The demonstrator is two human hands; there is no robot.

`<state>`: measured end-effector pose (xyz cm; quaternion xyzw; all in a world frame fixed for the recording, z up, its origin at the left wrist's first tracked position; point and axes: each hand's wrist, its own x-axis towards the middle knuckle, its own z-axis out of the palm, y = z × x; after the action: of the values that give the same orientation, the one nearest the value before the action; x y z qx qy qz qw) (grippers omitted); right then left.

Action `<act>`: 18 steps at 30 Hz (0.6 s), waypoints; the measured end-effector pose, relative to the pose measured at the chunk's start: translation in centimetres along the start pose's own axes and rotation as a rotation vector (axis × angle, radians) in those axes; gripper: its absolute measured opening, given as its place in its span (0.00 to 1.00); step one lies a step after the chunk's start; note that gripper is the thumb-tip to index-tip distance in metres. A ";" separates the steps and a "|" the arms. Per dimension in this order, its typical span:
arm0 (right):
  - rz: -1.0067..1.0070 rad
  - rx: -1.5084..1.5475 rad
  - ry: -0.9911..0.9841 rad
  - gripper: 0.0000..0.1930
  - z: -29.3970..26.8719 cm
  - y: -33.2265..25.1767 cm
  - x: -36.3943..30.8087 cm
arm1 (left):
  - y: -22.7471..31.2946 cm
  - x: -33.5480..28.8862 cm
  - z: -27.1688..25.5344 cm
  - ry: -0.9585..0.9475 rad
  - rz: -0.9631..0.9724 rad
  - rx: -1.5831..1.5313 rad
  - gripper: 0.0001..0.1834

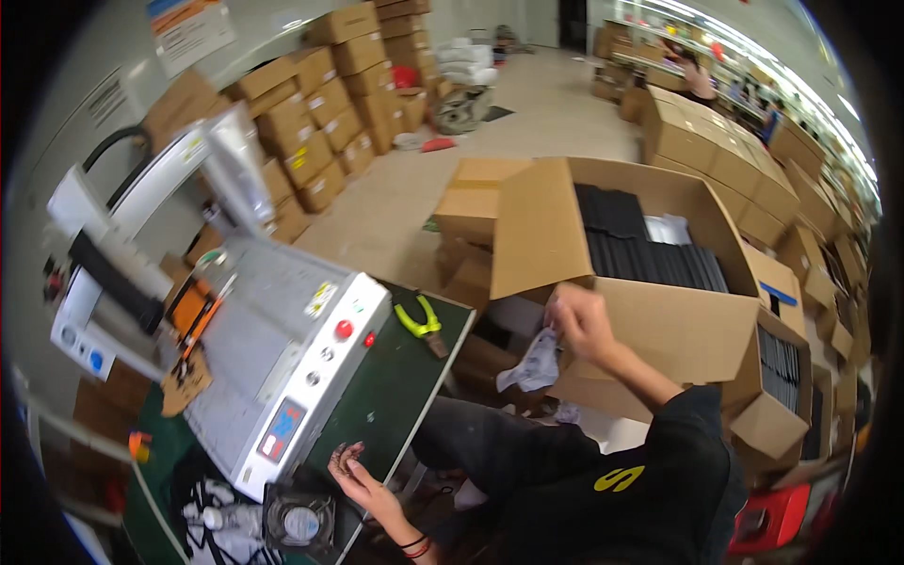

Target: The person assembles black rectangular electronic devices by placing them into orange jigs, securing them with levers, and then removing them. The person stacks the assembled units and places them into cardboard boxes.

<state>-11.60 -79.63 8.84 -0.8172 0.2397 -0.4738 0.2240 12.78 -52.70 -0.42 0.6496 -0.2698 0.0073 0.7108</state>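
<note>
My right hand (581,323) is closed at the near left corner of an open cardboard box (673,325). From its fingers hangs a crumpled, whitish plastic bag (532,365). Inside the box stand several rows of flat black pieces (650,259), with a clear plastic wrap (668,229) among them. Over the green tabletop (377,400) my left hand (363,478) holds nothing, palm turned up and fingers loosely curled apart. Closest to it are a small black fan (299,520) and the front panel of a white and grey machine (315,377).
Yellow-green pliers (419,322) lie on the table beyond the machine's buttons. A clear bottle (231,517) lies by the fan. Stacked cartons (320,113) line the left wall, and more boxes (720,155) stand at right. A red stool (770,520) is at lower right. People sit far off.
</note>
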 end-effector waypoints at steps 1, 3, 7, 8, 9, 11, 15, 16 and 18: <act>-0.014 -0.054 0.095 0.12 -2.4 0.8 0.9 | -0.9 0.6 0.3 -0.060 -0.028 -0.004 0.14; 0.045 -0.157 0.263 0.12 -6.6 2.2 3.3 | -2.7 1.6 0.3 -0.132 -0.039 0.011 0.15; 0.333 -0.358 0.295 0.12 -14.9 9.9 8.0 | -5.0 1.9 -0.1 -0.119 -0.064 0.025 0.15; 0.409 -0.439 0.226 0.13 -17.1 14.5 8.3 | -4.8 1.7 -0.1 -0.143 -0.067 0.034 0.16; 0.509 -0.543 0.167 0.16 -18.6 18.6 8.8 | -5.1 1.6 -0.4 -0.129 -0.066 0.023 0.16; 0.641 -0.849 0.016 0.20 -20.7 27.7 7.6 | -4.8 1.3 -0.3 -0.104 -0.082 0.001 0.16; 0.588 -1.110 -0.348 0.21 -24.5 38.8 4.4 | -5.1 0.9 0.8 -0.096 -0.093 -0.034 0.15; 0.528 -1.076 -0.388 0.19 -22.9 39.7 4.9 | -4.9 1.0 0.5 -0.070 -0.074 -0.028 0.15; 0.483 -0.970 -0.350 0.15 -21.1 41.6 3.2 | -4.0 1.2 0.0 -0.015 -0.047 0.071 0.16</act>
<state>-36.31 -117.10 -4.19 -0.8150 0.5691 -0.1023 -0.0388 15.26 -53.74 -3.67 0.6807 -0.2594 -0.0047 0.6851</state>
